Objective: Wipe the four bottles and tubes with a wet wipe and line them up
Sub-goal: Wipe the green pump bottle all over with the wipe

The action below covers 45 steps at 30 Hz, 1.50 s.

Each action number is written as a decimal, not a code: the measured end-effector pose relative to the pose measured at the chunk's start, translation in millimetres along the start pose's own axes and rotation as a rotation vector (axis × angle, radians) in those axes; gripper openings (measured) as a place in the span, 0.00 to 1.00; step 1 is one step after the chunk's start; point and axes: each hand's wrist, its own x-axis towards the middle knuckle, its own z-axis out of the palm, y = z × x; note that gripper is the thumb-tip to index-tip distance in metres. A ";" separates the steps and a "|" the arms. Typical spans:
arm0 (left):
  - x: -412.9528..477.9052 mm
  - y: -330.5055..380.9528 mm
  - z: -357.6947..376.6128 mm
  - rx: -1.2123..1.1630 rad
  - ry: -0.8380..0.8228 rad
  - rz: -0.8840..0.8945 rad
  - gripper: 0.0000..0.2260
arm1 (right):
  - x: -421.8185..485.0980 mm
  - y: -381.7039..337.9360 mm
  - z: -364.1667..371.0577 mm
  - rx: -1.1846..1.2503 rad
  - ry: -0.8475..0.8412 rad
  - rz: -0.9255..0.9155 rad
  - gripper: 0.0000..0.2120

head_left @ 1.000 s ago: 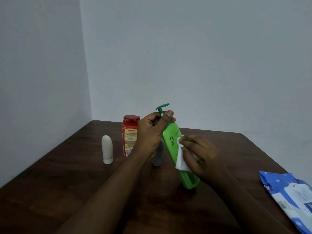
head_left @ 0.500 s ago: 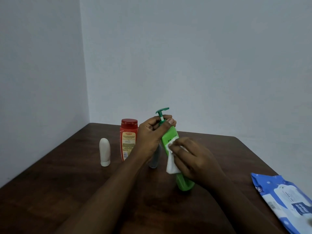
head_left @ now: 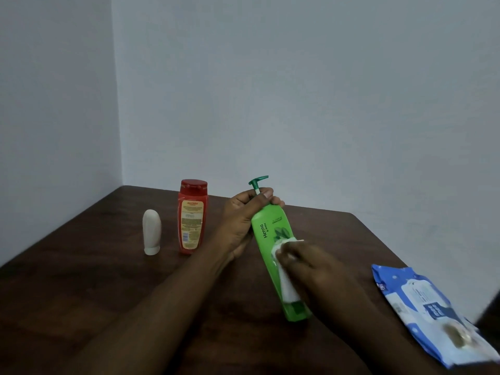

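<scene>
Three of the four containers show. At the left of the frame a white tube (head_left: 152,231) stands on its cap, and just right of it, not touching, a red bottle (head_left: 192,216) stands upright on the desk (head_left: 81,280). A grey container seen a second ago behind the left hand does not show now.

Right of the red bottle, at centre frame, the left hand (head_left: 243,220) grips the neck of the green pump bottle (head_left: 270,239), its fingers curled round it just under the pump.

The bottle's long axis slants from the pump head at upper left to the base at lower right. The base is low by the desk, though I cannot tell if it touches. The nozzle points toward the right of the frame, and the label faces the camera.

Half a second ago the wet wipe (head_left: 286,282) lay high on the label. Now it sits on the lower half, and the printed name is uncovered. The right hand (head_left: 308,269), blurred, clasps the wipe against the bottle. That reads as a downward stroke, so this bottle is mid-wipe and probably not yet finished.

At the lower right edge lies the blue wipes pack (head_left: 433,312), well apart.
</scene>
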 end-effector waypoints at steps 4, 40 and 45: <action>-0.2 3.7 -0.4 -0.044 -0.056 -0.032 0.10 | -18.1 -2.4 -1.7 -0.093 -0.043 -0.210 0.17; 1.0 2.8 -12.7 0.093 -0.031 0.002 0.03 | -68.5 1.3 15.3 -0.179 -0.101 -0.303 0.20; 2.2 3.1 -5.6 0.101 -0.051 0.019 0.03 | -29.5 -4.0 7.2 -0.155 0.066 -0.247 0.17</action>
